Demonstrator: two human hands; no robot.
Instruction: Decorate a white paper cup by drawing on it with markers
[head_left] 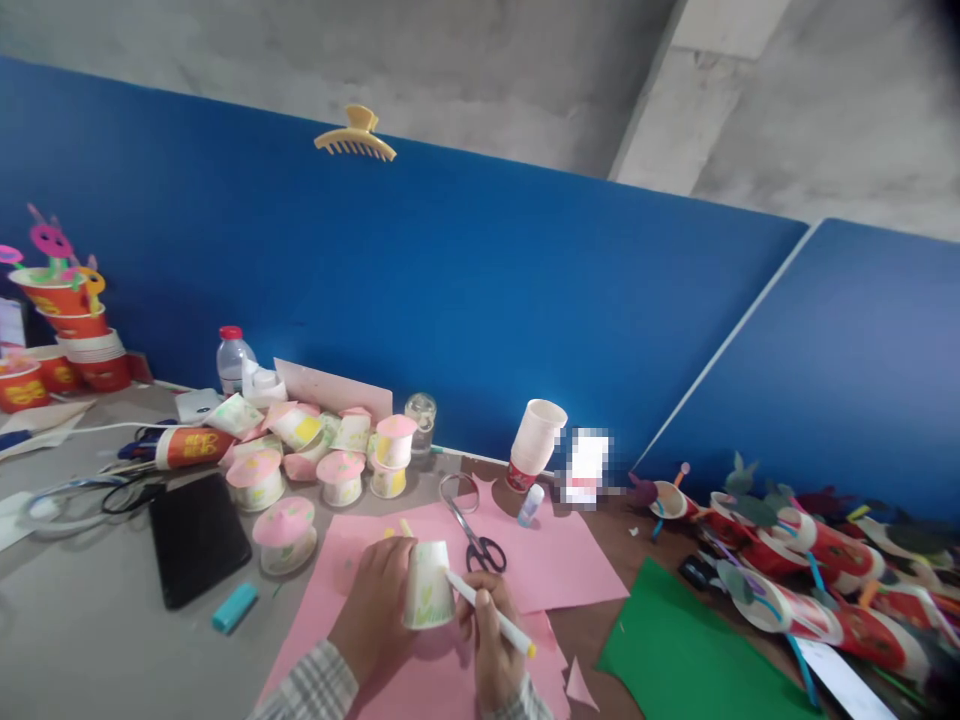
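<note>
My left hand (381, 590) grips a white paper cup (429, 590) from its left side. The cup is upside down, with green plant marks drawn near its wide rim. A white marker with a yellow end (510, 634) is pinched in my right hand (492, 630), its tip against or very near the cup's right side. Under both hands lie pink paper sheets (570, 570). Scissors with black handles (480, 545) and a small glue stick (531, 505) rest on the pink paper beyond my hands.
Several decorated cups with pink paper tops (341, 470) stand at the left, near a black tablet (199, 540) and a turquoise marker cap (235, 608). Stacked white cups (536, 440) stand at the back. Green paper (690, 650) and red cup crafts (847, 550) lie right. A blue partition (480, 290) rises behind.
</note>
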